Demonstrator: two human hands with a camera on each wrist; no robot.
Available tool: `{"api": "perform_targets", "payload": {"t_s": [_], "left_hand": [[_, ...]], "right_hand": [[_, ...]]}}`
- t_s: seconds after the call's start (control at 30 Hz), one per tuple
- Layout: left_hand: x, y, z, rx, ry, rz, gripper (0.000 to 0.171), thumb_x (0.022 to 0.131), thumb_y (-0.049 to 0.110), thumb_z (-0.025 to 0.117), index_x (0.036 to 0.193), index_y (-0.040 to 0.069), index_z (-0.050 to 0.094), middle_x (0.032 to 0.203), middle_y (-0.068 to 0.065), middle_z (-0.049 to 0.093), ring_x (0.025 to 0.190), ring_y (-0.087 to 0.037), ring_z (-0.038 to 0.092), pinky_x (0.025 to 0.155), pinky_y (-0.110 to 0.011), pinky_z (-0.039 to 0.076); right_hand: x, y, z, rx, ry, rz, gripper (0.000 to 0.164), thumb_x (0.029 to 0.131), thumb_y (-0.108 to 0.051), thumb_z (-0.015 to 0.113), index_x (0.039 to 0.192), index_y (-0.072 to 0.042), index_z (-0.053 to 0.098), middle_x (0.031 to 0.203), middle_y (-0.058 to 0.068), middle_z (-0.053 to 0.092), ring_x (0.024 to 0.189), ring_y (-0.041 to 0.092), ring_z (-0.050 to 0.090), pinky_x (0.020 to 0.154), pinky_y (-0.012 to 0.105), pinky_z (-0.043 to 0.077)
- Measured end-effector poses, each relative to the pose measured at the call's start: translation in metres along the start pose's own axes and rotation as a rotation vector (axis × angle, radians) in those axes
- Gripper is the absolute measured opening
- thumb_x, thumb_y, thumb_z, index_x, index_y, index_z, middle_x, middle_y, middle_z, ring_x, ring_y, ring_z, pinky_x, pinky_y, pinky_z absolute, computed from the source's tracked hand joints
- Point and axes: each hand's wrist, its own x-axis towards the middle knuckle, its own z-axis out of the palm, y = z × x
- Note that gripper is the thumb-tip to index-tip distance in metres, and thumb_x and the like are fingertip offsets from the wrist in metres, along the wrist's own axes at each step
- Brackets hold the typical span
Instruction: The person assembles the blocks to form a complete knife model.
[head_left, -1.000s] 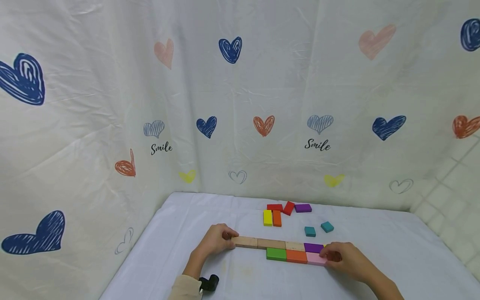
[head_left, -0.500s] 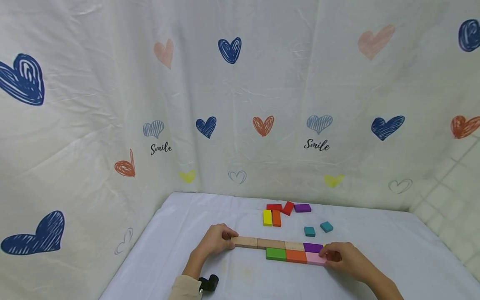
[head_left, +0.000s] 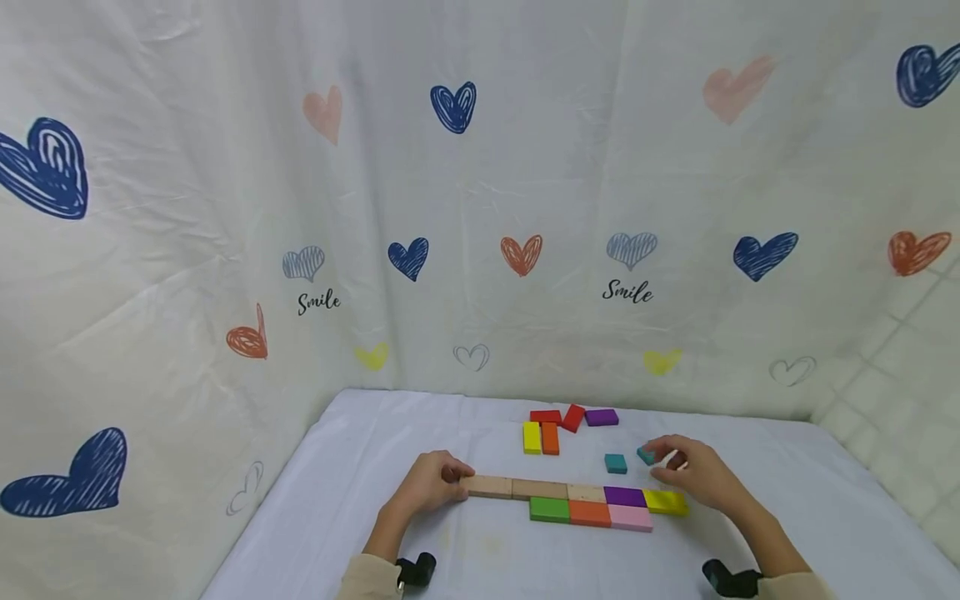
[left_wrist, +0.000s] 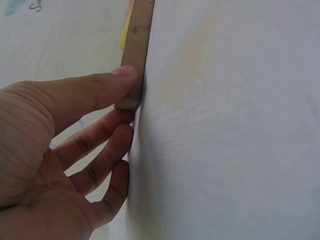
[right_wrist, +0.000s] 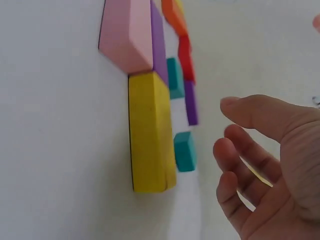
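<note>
My left hand (head_left: 433,482) holds the left end of a wooden block (head_left: 487,487), with the thumb (left_wrist: 107,90) against it in the left wrist view. That block begins a row of wooden blocks, followed by a purple block (head_left: 624,497) and a yellow block (head_left: 665,502). Along the near side lie a green block (head_left: 550,510), an orange block (head_left: 590,513) and a pink block (head_left: 631,517). My right hand (head_left: 697,471) hovers by a small teal block (head_left: 644,455); in the right wrist view its parted fingers stay apart from that teal block (right_wrist: 185,152).
Another teal block (head_left: 616,463) lies left of the right hand. Farther back are two red blocks (head_left: 545,417), a purple block (head_left: 602,417), a yellow block (head_left: 532,437) and an orange block (head_left: 550,438). A white curtain with hearts (head_left: 465,317) hangs behind the cloth-covered table.
My right hand has left the right end of the row, uncovering the yellow block, and moved back to the farther teal block. The left hand stays where it was.
</note>
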Motion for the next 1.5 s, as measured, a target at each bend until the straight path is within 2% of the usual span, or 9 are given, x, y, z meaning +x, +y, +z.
{"api": "perform_targets", "payload": {"t_s": [0.27, 0.53, 0.8, 1.0, 1.37, 1.5], "left_hand": [[-0.001, -0.003, 0.002, -0.016, 0.001, 0.0, 0.029, 0.076, 0.007, 0.087, 0.103, 0.017, 0.082, 0.094, -0.001, 0.07, 0.081, -0.011, 0.056, 0.068, -0.026, 0.046], [0.0, -0.004, 0.002, -0.018, -0.003, 0.008, 0.03, 0.076, 0.007, 0.087, 0.103, 0.017, 0.082, 0.093, -0.001, 0.07, 0.08, -0.01, 0.057, 0.067, -0.025, 0.046], [0.0, -0.002, 0.0, -0.016, 0.002, 0.016, 0.029, 0.076, 0.007, 0.087, 0.103, 0.017, 0.082, 0.091, 0.001, 0.069, 0.08, -0.011, 0.058, 0.067, -0.025, 0.046], [0.0, -0.003, 0.001, 0.0, 0.006, 0.018, 0.029, 0.077, 0.008, 0.087, 0.103, 0.019, 0.082, 0.091, 0.003, 0.069, 0.081, -0.011, 0.058, 0.068, -0.025, 0.046], [0.0, 0.0, 0.0, -0.016, 0.003, 0.002, 0.029, 0.077, 0.006, 0.087, 0.103, 0.019, 0.082, 0.092, 0.001, 0.069, 0.08, -0.01, 0.055, 0.068, -0.026, 0.046], [0.0, -0.001, 0.0, -0.022, 0.003, 0.004, 0.03, 0.077, 0.006, 0.087, 0.103, 0.019, 0.082, 0.092, 0.001, 0.069, 0.08, -0.01, 0.055, 0.068, -0.026, 0.045]], "right_hand": [[0.026, 0.033, -0.003, 0.032, -0.035, 0.059, 0.053, 0.09, -0.012, 0.076, 0.139, -0.003, 0.057, 0.124, 0.024, 0.062, 0.09, 0.023, 0.059, 0.074, 0.028, 0.053], [0.038, 0.048, -0.002, 0.069, -0.09, 0.131, 0.06, 0.089, -0.013, 0.076, 0.144, -0.005, 0.054, 0.126, 0.02, 0.062, 0.096, 0.025, 0.058, 0.08, 0.035, 0.053], [0.043, 0.048, -0.001, 0.063, -0.112, 0.122, 0.059, 0.089, -0.009, 0.075, 0.144, -0.005, 0.055, 0.131, 0.023, 0.06, 0.094, 0.025, 0.057, 0.077, 0.033, 0.052], [0.044, 0.045, -0.001, 0.068, -0.13, 0.121, 0.05, 0.09, -0.008, 0.074, 0.138, -0.002, 0.06, 0.131, 0.024, 0.06, 0.096, 0.025, 0.056, 0.078, 0.033, 0.052], [0.046, 0.047, 0.002, 0.041, -0.106, 0.19, 0.04, 0.088, -0.011, 0.076, 0.127, -0.005, 0.068, 0.119, 0.014, 0.065, 0.098, 0.025, 0.055, 0.079, 0.033, 0.051], [0.045, 0.045, 0.001, 0.048, -0.097, 0.178, 0.042, 0.088, -0.015, 0.078, 0.127, -0.004, 0.067, 0.119, 0.015, 0.066, 0.098, 0.025, 0.055, 0.08, 0.034, 0.052]]}}
